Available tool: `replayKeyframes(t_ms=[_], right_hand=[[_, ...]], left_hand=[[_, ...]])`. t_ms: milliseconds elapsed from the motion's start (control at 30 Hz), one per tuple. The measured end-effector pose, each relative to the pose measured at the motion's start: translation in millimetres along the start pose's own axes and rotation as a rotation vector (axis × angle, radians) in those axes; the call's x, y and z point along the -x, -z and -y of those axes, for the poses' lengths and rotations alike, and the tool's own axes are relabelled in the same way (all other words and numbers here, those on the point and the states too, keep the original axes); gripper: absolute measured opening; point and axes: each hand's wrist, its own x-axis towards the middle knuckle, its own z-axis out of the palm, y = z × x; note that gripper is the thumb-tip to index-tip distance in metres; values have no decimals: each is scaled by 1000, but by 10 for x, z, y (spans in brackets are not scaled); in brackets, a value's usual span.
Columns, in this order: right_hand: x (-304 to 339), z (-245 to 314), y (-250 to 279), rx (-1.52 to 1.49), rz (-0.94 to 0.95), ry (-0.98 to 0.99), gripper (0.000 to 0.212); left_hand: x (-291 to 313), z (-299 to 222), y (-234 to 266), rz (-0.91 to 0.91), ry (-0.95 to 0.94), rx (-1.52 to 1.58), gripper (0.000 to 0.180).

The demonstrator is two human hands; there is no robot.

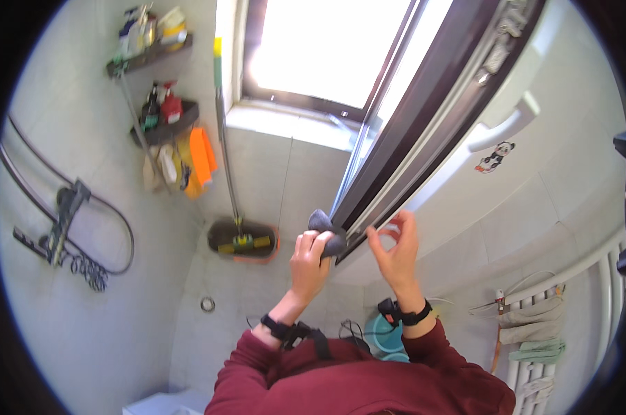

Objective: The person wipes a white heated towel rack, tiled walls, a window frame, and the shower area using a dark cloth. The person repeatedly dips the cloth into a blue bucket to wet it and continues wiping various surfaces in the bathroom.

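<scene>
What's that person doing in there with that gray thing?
Someone in a dark red top holds a dark gray, soft-looking item in the left hand, right by the lower end of a dark frame. I can't tell exactly what the item is. The right hand is close to the frame's other side, fingers curved and thumb apart. Beyond them, a mop stands in a dark basin.

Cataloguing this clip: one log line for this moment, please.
left hand: gripping dark grey cloth | right hand: open beside white door | door: panda sticker
</scene>
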Motion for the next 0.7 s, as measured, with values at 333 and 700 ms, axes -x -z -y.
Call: replayKeyframes(t_ms=[333, 700], right_hand=[[69, 13, -4, -44, 32, 8, 48], [69, 9, 32, -53, 45, 17, 49]], left_hand=[[-1524, -1081, 562, -205, -490, -101, 49], [-2982, -2279, 1115, -406, -803, -108, 50]])
